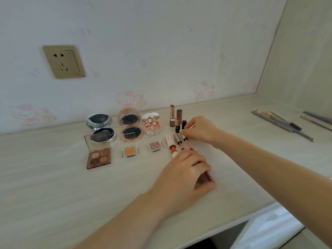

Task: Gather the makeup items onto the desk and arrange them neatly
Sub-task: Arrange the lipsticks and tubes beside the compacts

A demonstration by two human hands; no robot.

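Makeup stands in rows on the pale desk (53, 186): a silver compact (100, 125), a rose-gold compact (130, 125), a pink compact (151, 125), an eyeshadow palette (98, 154), an orange pan (129, 151), a pink pan (155, 146) and upright lipsticks (173, 116). Three lip gloss wands (179, 141) lie side by side. My right hand (199, 129) pinches the cap of the rightmost wand (187, 141). My left hand (185, 177) covers the gloss tubes and grips a dark red tube (206, 177).
Several makeup brushes and pencils (282, 123) lie scattered at the desk's far right. A gold wall socket (63, 61) is on the wall at the back left. The desk's front edge (233, 225) drops off at the lower right.
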